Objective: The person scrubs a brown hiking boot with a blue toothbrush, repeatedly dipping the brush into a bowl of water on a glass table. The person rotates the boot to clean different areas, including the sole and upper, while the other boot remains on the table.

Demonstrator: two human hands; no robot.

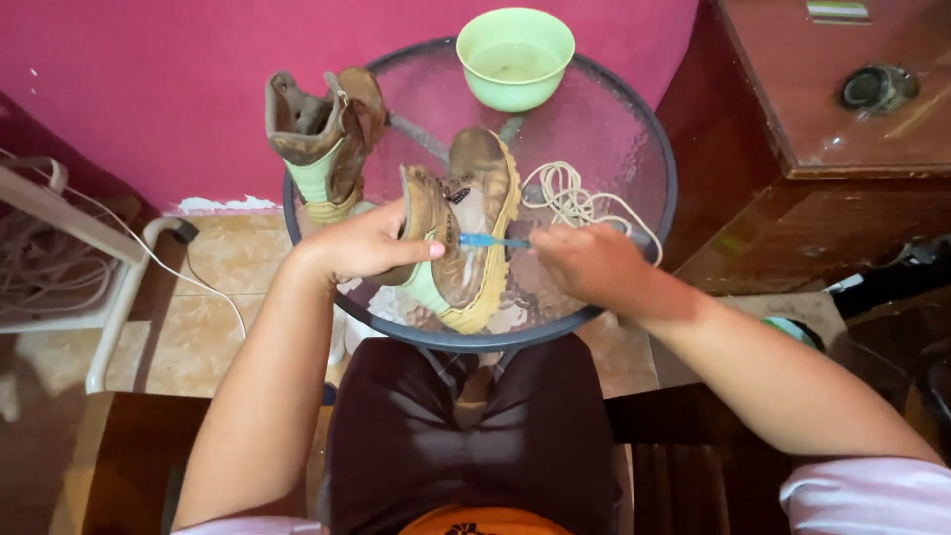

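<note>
Our left hand (371, 246) wraps around the muddy boot (466, 228), tilting it on the near part of the glass table (634, 149) so its side faces us. Our right hand (586, 263) pinches a blue toothbrush (492, 241) against the leather. The other boot (322, 139), laces (575, 198) and a green bowl (515, 57) of water sit farther back.

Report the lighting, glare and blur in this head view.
Head view: soft, even indoor light; pale glare on the round glass table; the right hand and thin blue brush look slightly motion-blurred; the left hand and muddy brown boot are sharp; wide-angle bending at the edges.
</note>
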